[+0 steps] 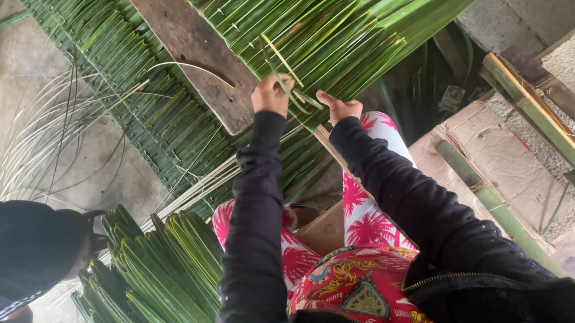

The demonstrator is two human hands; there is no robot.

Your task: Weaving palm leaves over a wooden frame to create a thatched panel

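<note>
A woven panel of long green palm leaves (341, 11) lies in front of me, its near edge at my hands. My left hand (269, 96), in a black sleeve, is closed on a thin pale-green leaf strip (282, 61) that sticks up from that edge. Just to its right, my right hand (337, 108) pinches the folded leaf ends with its fingers closed on them. Between my arms I see my knees in pink patterned trousers (362, 211).
A weathered wooden plank (188, 44) crosses a second leaf panel (135, 93) on the left. A bundle of loose green leaves (156, 292) lies lower left, beside a person in dark clothes (2, 261). Pale thin ribs (45, 143) litter the floor. Bamboo poles (562, 138) and cardboard (496, 154) lie on the right.
</note>
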